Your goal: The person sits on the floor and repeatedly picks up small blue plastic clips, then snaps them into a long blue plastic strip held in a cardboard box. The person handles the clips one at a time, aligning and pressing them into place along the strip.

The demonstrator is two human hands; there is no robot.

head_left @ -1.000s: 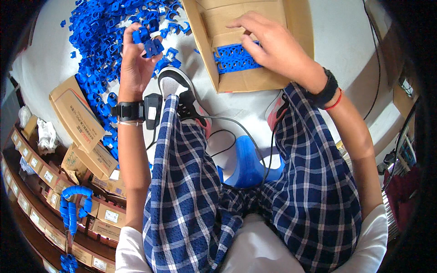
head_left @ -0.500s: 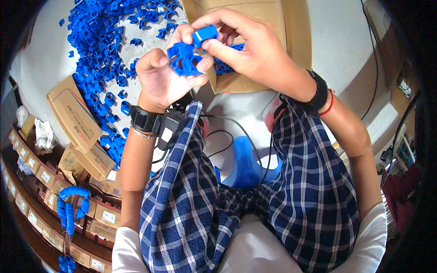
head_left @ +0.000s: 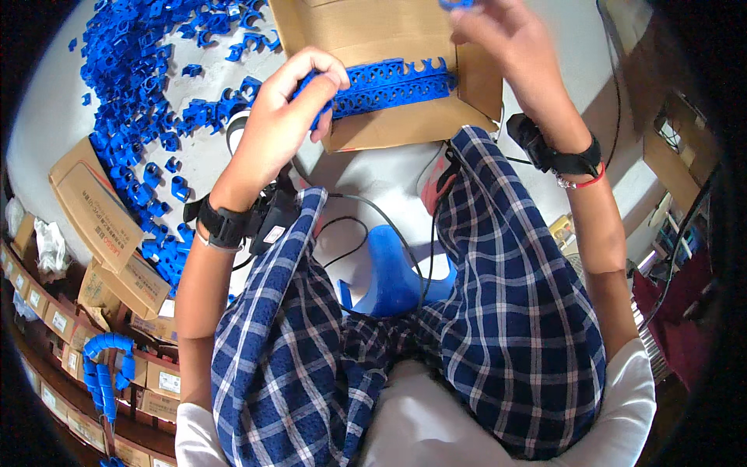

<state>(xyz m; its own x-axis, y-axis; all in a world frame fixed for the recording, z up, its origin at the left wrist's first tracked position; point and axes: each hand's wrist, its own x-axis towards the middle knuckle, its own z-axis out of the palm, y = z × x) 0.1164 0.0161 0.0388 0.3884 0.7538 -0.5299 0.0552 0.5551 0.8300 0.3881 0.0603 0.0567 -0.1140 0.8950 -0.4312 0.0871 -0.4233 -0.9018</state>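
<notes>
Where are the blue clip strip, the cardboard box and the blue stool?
Blue clip strip (head_left: pixel 397 82), head view, middle of the row.
Cardboard box (head_left: pixel 366 31), head view, bare inner floor.
Blue stool (head_left: pixel 393 272), head view, seat top.

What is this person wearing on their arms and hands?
Both forearms are bare, with no gloves. The left hand has a black band with a small device on its wrist. The right hand has a similar black band plus a thin red string bracelet.

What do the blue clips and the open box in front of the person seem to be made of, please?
The blue clips look like moulded plastic: one even, saturated blue, slightly glossy, with identical curved shapes linked in a row. The open box appears to be brown corrugated cardboard: matte, with folded flaps and a raw edge. The left hand has its grip on the row's end.
</notes>
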